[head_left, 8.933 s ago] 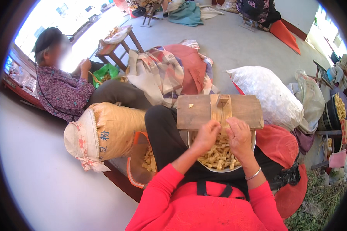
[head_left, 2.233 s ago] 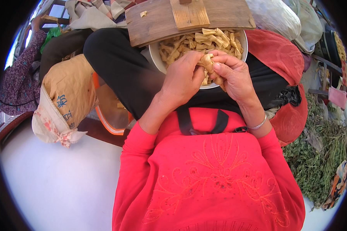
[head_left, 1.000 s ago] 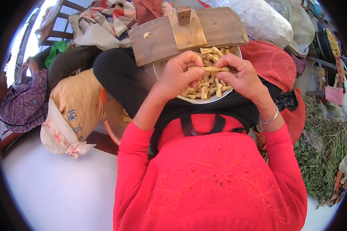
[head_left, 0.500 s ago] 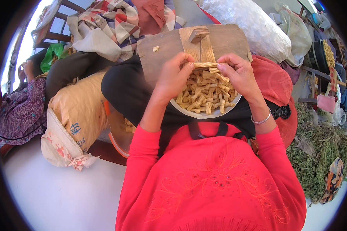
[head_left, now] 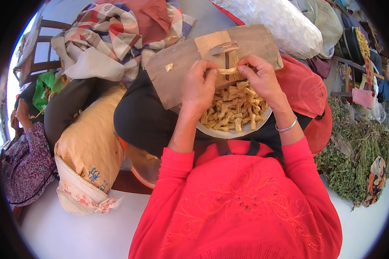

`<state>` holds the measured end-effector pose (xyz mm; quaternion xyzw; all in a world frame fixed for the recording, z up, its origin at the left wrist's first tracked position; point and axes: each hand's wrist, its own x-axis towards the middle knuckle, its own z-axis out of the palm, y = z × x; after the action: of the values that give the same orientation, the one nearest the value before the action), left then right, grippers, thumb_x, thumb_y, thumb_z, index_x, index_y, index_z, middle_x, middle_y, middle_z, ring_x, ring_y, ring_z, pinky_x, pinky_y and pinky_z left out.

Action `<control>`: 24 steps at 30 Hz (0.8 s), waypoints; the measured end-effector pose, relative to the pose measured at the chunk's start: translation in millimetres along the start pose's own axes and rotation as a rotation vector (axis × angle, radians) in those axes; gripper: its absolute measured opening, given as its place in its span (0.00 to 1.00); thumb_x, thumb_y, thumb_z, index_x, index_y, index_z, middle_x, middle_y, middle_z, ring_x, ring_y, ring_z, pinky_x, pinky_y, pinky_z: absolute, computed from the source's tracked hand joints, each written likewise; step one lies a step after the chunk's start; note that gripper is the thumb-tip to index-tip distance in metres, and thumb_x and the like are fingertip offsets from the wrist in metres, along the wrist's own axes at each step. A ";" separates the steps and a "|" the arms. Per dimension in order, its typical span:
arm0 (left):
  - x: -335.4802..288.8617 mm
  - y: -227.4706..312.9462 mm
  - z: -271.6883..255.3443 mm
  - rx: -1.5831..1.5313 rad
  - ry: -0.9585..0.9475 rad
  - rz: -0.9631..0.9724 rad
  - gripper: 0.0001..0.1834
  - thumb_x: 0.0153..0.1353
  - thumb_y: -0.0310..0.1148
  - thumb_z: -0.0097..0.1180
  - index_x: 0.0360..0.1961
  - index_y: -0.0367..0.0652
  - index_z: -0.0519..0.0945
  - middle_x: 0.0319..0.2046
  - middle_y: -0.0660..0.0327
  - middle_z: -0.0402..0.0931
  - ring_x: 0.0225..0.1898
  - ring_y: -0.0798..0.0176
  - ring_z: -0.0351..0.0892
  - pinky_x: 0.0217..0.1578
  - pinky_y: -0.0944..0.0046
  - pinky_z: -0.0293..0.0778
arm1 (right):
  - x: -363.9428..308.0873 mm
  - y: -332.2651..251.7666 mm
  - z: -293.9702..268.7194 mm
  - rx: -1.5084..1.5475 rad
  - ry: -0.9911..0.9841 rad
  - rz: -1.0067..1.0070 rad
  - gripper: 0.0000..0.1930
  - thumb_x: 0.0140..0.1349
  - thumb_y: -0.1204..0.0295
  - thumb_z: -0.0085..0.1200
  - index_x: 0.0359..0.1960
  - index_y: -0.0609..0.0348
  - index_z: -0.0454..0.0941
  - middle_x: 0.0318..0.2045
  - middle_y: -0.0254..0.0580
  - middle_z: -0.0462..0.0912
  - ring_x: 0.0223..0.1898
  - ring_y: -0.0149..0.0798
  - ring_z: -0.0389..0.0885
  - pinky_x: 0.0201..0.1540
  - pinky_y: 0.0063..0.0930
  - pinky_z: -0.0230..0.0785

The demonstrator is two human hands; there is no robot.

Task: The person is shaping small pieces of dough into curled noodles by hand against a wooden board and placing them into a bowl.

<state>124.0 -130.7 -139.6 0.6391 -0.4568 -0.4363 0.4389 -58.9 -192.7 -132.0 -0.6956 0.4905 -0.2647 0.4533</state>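
A thin, pale-yellow strip of dried root or stem (head_left: 227, 71) is stretched between my hands. My left hand (head_left: 199, 84) pinches its left end and my right hand (head_left: 261, 80) its right end. The strip lies over a slotted light-wood block (head_left: 208, 43) with a raised crosspiece (head_left: 224, 47), set on a dark wooden board (head_left: 163, 86) across my lap. Under my hands is a white basin (head_left: 231, 134) heaped with short yellow pieces (head_left: 234, 110), partly hidden by hands and board. One small loose piece (head_left: 169, 67) sits on the board's left part.
To the left stand a tan sack (head_left: 90, 138) and an orange-rimmed container (head_left: 138, 170). Another person's hand (head_left: 21, 113) is at the far left. Checked cloth (head_left: 116, 39) and a white plastic sack (head_left: 272, 26) lie beyond. Dried green herbs (head_left: 354, 151) are piled at right.
My hands have brought the strip slightly up, from over the basin's far edge onto the block. It now looks shorter and more bowed. The view and the board have tilted a little.
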 end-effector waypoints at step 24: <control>-43.0 4.5 25.7 -1.195 -0.120 -0.507 0.15 0.69 0.31 0.36 0.54 0.39 0.66 0.40 0.55 0.75 0.30 0.64 0.73 0.29 0.65 0.71 | -77.9 29.6 -36.3 1.335 -0.244 0.439 0.17 0.70 0.63 0.44 0.53 0.62 0.71 0.36 0.36 0.79 0.26 0.27 0.72 0.30 0.22 0.67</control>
<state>89.7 -94.2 -134.6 0.3474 0.0058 -0.7399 0.5760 -131.0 -137.6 -136.1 -0.1792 0.2981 -0.3315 0.8770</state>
